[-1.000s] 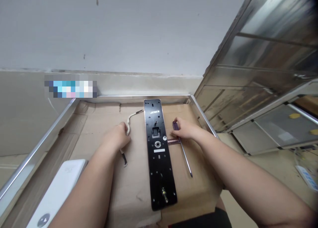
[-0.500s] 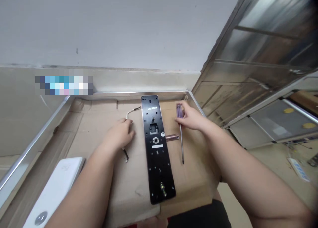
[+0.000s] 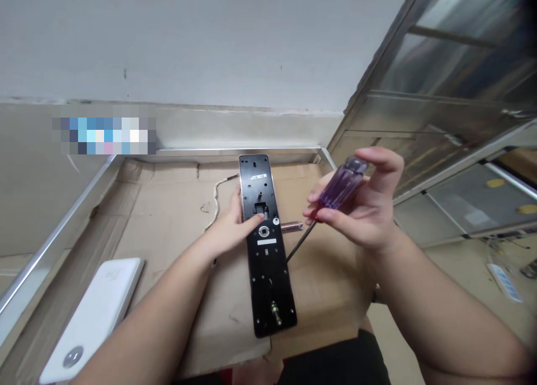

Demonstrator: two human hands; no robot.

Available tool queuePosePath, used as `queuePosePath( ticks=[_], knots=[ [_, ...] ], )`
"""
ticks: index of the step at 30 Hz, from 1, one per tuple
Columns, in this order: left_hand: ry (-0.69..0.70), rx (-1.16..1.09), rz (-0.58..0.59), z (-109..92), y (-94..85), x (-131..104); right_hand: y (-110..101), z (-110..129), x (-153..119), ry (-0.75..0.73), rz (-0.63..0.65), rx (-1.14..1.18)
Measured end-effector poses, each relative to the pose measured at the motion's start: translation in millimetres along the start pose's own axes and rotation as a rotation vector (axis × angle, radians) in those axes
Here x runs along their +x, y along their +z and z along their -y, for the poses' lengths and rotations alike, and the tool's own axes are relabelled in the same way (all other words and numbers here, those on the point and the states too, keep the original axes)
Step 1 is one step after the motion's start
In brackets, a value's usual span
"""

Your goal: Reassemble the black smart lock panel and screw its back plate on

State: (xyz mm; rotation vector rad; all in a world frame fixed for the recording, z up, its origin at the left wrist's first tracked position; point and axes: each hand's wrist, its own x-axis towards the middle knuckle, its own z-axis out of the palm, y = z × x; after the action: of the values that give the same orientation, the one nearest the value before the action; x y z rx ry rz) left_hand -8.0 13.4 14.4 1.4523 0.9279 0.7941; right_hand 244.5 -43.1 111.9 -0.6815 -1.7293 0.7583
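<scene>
A long black door lock panel point(image 3: 272, 281) lies with its screw holes and square socket facing up. A copper-coloured lever handle point(image 3: 292, 226) sticks out from under its right side. My left hand point(image 3: 229, 225) grips the panel's left edge, thumb on the top face and fingers down the side. In my right hand point(image 3: 375, 203) is a screwdriver point(image 3: 342, 186) with a clear purple handle. Its shaft slants down left to the panel's right edge; I cannot tell whether the tip touches it. A white-sleeved cable point(image 3: 217, 197) runs left from the panel's upper end.
Cardboard point(image 3: 168, 217) lines the metal-framed table point(image 3: 235, 151). A white oblong device point(image 3: 98, 301) with a round lens lies on the left. Behind stands a wall point(image 3: 210, 49), with a metal door point(image 3: 440, 77) to the right. A power strip point(image 3: 504, 282) is on the floor.
My left hand has let go of the cable, moved right and taken hold of the panel. My right hand has lifted the screwdriver towards me, tilting its tip left to the panel.
</scene>
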Motion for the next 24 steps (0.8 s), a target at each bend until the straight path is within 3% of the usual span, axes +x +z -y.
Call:
queuePosePath(
  ticks=[4,8,16,24],
  knots=[
    [-0.129,-0.135,0.015,-1,3.1,2,6,4,-3,-0.095,0.087,0.044],
    [-0.182,-0.194,-0.015,-2,2.4,3,8,4,-2,-0.167,0.094,0.060],
    [-0.175,-0.198,-0.029,4,-0.4,5,6,5,0,-0.271,0.087,0.037],
    [-0.106,-0.282,-0.127,4,-4.2,13,7,1,-3,-0.304,0.074,0.014]
  ],
)
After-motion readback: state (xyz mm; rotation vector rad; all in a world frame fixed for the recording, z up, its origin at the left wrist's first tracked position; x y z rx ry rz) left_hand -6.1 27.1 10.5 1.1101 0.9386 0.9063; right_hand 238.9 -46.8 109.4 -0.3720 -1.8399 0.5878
